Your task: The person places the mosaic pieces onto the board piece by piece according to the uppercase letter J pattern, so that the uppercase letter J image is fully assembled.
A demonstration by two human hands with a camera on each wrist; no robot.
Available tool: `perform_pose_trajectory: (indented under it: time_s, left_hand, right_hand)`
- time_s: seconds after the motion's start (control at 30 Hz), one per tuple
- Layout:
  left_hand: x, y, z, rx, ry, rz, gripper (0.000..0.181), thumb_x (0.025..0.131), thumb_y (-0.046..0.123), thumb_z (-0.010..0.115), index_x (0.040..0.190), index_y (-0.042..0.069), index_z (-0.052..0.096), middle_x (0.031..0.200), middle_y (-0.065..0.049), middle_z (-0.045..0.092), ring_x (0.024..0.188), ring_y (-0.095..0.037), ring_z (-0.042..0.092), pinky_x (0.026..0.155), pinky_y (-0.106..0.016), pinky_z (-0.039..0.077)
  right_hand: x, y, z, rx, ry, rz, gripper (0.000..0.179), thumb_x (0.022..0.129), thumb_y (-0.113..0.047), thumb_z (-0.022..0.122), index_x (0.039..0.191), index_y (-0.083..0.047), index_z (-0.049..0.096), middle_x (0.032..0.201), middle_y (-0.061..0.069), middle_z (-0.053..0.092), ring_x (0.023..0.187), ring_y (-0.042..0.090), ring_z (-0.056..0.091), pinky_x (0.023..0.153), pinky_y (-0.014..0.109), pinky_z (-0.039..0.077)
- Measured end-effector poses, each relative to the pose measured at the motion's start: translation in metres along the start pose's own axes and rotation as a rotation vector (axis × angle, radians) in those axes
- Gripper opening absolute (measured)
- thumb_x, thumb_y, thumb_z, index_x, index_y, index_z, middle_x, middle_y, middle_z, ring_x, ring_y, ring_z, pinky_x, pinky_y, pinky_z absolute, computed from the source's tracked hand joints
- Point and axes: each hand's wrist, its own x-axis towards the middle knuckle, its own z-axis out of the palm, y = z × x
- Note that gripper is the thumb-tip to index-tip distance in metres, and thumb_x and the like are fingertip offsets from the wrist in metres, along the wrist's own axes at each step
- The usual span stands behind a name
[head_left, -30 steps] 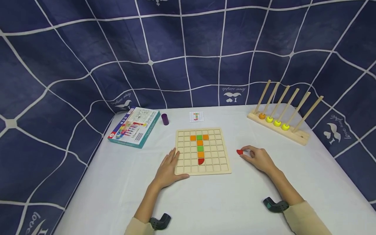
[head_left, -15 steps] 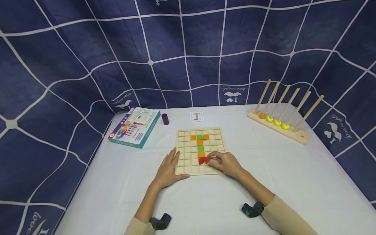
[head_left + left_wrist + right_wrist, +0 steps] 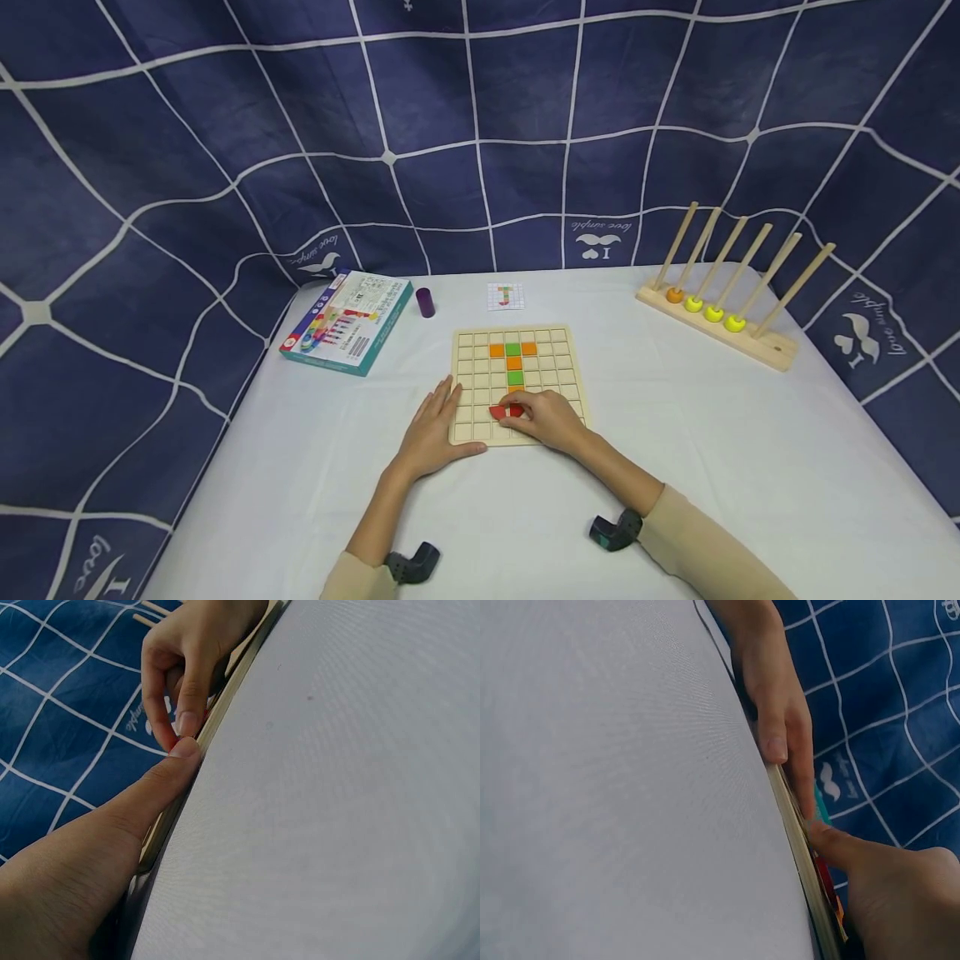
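A square wooden grid board (image 3: 555,375) lies on the white table. Orange and green square tiles form a T-like column on it, with a red quarter-round tile (image 3: 517,411) at the column's foot, partly covered by fingers. My right hand (image 3: 553,423) pinches a second red tile (image 3: 497,412) between thumb and index finger, over the cell just left of that foot. My left hand (image 3: 431,435) rests along the board's left edge, fingers stretched, thumb (image 3: 176,754) at the front edge. In the right wrist view, the right thumb and index finger largely hide the held tile.
Behind the board lies a small pattern card (image 3: 506,297). To its left stand a purple cylinder (image 3: 425,302) and a flat teal-edged box (image 3: 348,325). A wooden peg stand (image 3: 776,350) with orange and yellow beads is at the back right.
The right hand has carried the red tile from the table right of the board leftward, past the placed red tile, to its left side. The left hand has stayed at the board's edge.
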Motion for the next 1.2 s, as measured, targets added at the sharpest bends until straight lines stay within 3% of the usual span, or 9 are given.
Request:
perform_pose_trajectory:
  time_s: [0.53, 0.8, 1.07, 1.2]
  left_hand:
    - [-0.001, -0.0002, 0.0006, 0.014, 0.004, 0.005, 0.114, 0.065, 0.079, 0.054, 0.146, 0.004, 0.024, 0.153, -0.01, 0.011, 0.14, -0.021, 0.007, 0.112, -0.035, 0.009]
    - [-0.0007, -0.0001, -0.0013, 0.013, 0.013, 0.01, 0.113, 0.065, 0.078, 0.055, 0.145, 0.004, 0.025, 0.153, -0.011, 0.013, 0.14, -0.022, 0.008, 0.112, -0.035, 0.009]
    - [-0.0011, 0.0008, -0.001, 0.007, 0.005, 0.008, 0.113, 0.066, 0.076, 0.057, 0.145, 0.004, 0.024, 0.153, -0.012, 0.012, 0.14, -0.022, 0.007, 0.112, -0.036, 0.009]
    - [-0.0012, 0.001, -0.0009, 0.01, -0.006, 0.004, 0.113, 0.066, 0.077, 0.057, 0.146, 0.005, 0.023, 0.153, -0.011, 0.011, 0.14, -0.021, 0.006, 0.112, -0.035, 0.007]
  right_hand:
    - [0.0005, -0.0012, -0.0004, -0.069, 0.006, 0.055, 0.032, 0.077, -0.04, 0.072, 0.098, -0.017, 0.07, 0.047, -0.018, 0.037, 0.041, -0.003, 0.025, 0.04, 0.016, 0.027]
    - [0.0016, -0.0009, 0.0007, -0.064, 0.015, 0.062, 0.03, 0.077, -0.039, 0.073, 0.098, -0.018, 0.071, 0.062, -0.01, 0.061, 0.04, -0.002, 0.022, 0.038, 0.017, 0.026]
    - [0.0013, -0.0004, -0.0002, -0.067, -0.01, 0.072, 0.033, 0.078, -0.041, 0.072, 0.099, -0.016, 0.071, 0.047, -0.017, 0.039, 0.04, -0.003, 0.024, 0.04, 0.017, 0.027]
    - [0.0009, -0.0008, -0.0007, -0.07, -0.018, 0.08, 0.033, 0.078, -0.042, 0.071, 0.099, -0.017, 0.07, 0.046, -0.018, 0.035, 0.041, -0.002, 0.023, 0.04, 0.017, 0.025]
